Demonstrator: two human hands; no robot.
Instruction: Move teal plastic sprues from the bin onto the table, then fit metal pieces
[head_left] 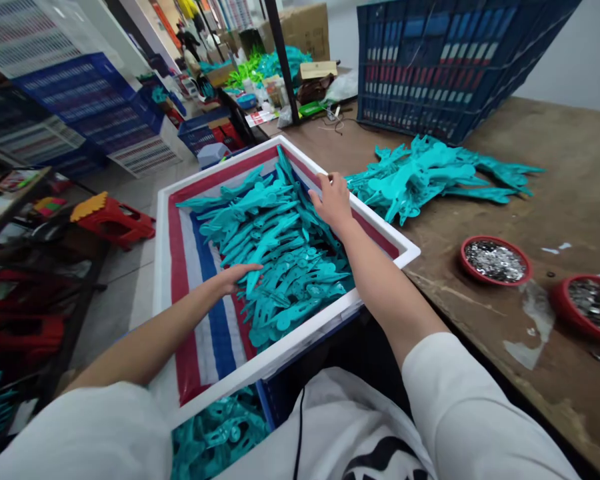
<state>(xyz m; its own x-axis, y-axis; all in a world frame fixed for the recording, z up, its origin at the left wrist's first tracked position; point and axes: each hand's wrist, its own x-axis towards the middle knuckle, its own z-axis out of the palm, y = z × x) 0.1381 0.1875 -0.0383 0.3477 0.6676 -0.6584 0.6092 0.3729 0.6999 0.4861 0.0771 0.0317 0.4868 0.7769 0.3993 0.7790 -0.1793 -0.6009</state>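
Just reaching the left hand (233,277), fingers loosely open, into the teal pieces (275,237) in the white-rimmed tray (280,358) mid-frame, and holding the right hand (334,201), fingers half-open, by its upper-right rim.

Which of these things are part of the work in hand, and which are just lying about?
Likely in the work:
- teal pieces, touched by the left hand
- white-rimmed bin, right hand at its edge
- matching pile on the table

Seemingly just about:
- red stool
- cardboard box
- red bowl, though I can't be sure
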